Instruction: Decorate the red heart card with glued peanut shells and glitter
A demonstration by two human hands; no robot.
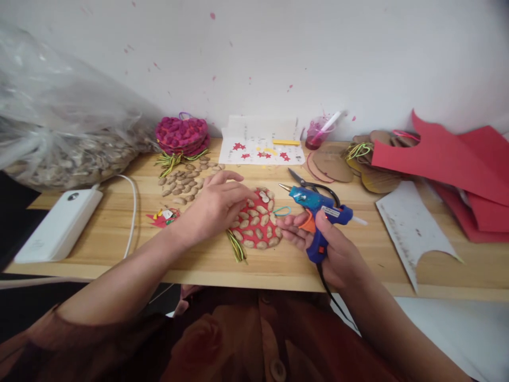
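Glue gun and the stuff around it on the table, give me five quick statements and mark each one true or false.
1. The right hand holds the blue glue gun. True.
2. The clear bag is right of the blue glue gun. False: it is at the left end of the table.
3. A white cable runs from the power bank. True.
4. The left hand grips the power bank. False: it is over the peanut-covered red disc.
5. Red stars lie on the white sheet. True.
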